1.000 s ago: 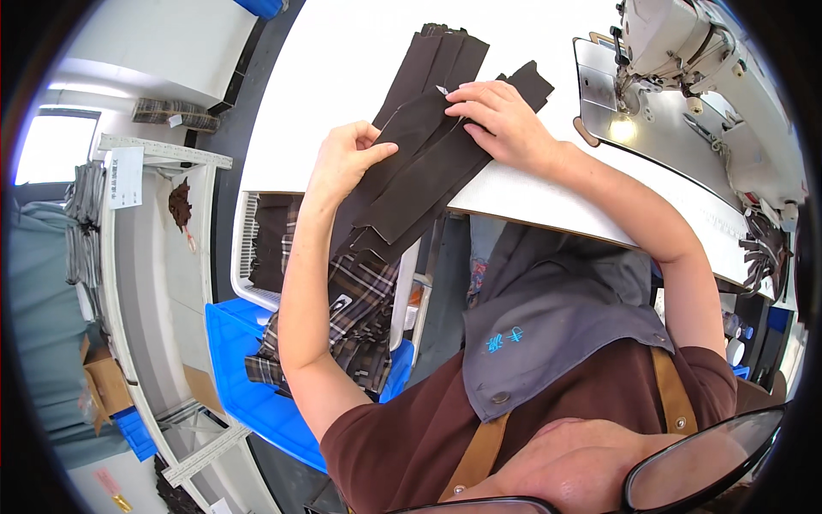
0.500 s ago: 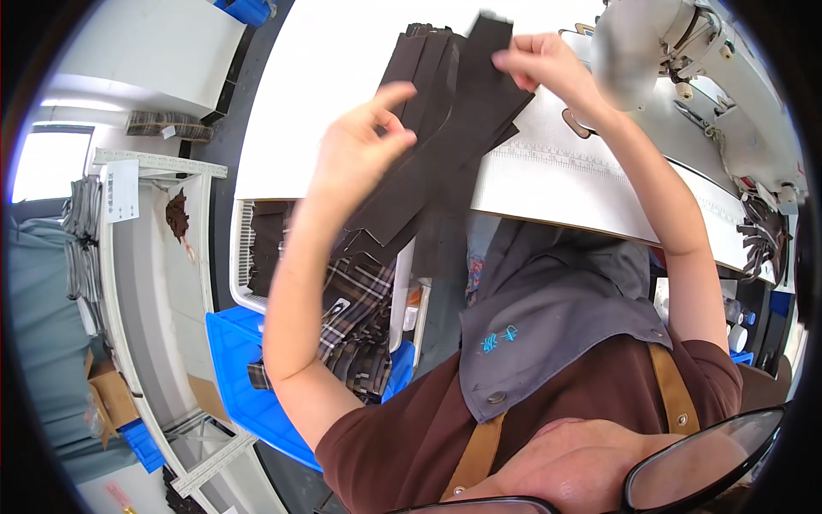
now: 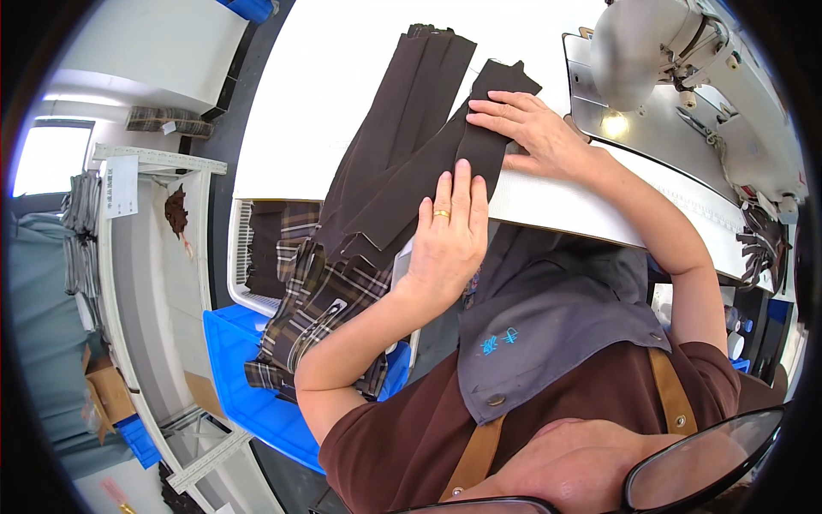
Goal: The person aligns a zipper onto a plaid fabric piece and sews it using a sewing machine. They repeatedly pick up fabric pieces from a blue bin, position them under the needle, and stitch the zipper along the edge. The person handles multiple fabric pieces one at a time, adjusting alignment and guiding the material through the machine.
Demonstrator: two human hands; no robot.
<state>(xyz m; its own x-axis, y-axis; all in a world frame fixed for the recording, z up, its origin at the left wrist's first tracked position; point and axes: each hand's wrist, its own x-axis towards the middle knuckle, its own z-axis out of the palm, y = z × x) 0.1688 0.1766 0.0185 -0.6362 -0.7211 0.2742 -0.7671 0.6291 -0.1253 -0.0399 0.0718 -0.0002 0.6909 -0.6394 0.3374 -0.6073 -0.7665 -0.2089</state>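
Dark brown fabric pieces lie layered on the white table, their near ends hanging over its front edge. On top, toward the right, is a dark brown fabric strip. My left hand lies flat on the strip's near part, fingers stretched out and a ring on one of them. Farther up, my right hand rests on the same strip with fingers extended. Neither hand grips the cloth. Brown plaid fabric hangs below the dark pieces at the table's front.
A sewing machine stands at the right, its lamp lit. A ruler strip runs along the table's front edge. Left of me are a white basket and a blue bin. A white shelf rack stands farther left.
The strip, held raised by my right hand before, now lies on the stack. Both hands have come down flat onto it, the left moving right and nearer. More plaid fabric shows.
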